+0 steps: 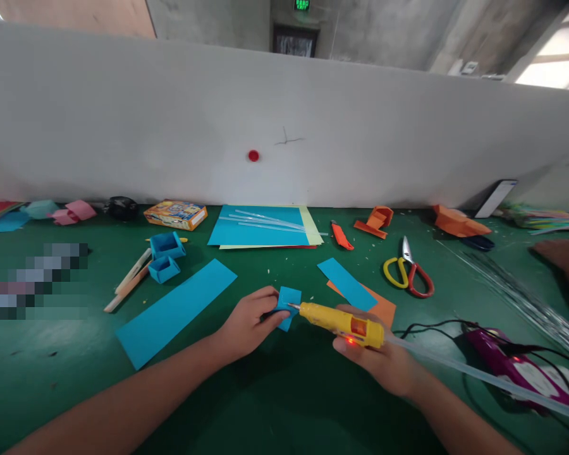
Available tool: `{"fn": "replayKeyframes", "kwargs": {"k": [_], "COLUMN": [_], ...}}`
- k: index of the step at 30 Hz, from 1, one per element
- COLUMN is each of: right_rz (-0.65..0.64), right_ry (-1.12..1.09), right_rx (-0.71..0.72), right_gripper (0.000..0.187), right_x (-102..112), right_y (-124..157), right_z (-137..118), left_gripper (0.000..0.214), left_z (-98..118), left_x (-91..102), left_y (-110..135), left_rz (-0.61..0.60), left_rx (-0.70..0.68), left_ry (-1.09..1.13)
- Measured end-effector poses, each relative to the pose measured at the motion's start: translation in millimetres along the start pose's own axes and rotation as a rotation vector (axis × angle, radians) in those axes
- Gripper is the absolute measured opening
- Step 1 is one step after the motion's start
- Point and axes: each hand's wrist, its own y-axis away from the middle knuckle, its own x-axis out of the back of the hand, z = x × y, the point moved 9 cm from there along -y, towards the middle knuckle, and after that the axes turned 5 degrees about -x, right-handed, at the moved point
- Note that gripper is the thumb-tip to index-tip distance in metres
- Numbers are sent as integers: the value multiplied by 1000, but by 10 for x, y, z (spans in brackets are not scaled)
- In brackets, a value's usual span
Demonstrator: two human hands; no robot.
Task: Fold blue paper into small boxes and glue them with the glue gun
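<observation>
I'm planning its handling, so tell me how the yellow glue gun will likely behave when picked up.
The glue gun looks hard-cased, so it should stay rigid when lifted. The long translucent stick running from its back may sway or catch, and could make it feel rear-heavy.

1 glue gun (334, 320), 1 pair of scissors (407, 254)

Below your left hand (250, 322) spreads the green tabletop (251, 414), and ahead of it stands the white partition (171, 126)! Past that, you've got grey concrete wall (384, 31), a glowing green exit sign (302, 5) and, far beyond your right hand (384, 365), a bright window (552, 66)!
</observation>
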Motion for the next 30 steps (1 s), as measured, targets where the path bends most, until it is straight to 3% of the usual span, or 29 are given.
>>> {"fn": "replayKeyframes", "kwargs": {"k": [6,12,30], "right_rz": [-96,-29,-63], "right_ry": [-48,-66,-56], "right_rx": [-92,-60,-98], "right_gripper": [75,73,72], "right_x": [-79,-17,-34], "right_y": [-4,4,6], "right_z": [80,60,107], "left_gripper": [27,27,28], "left_z": [-15,-26,-30], "left_x": [8,3,13], "left_y": [-2,-2,0], "left_rz": [0,-2,2], "left_rx": [13,26,35], "left_ry": [11,18,6]}}
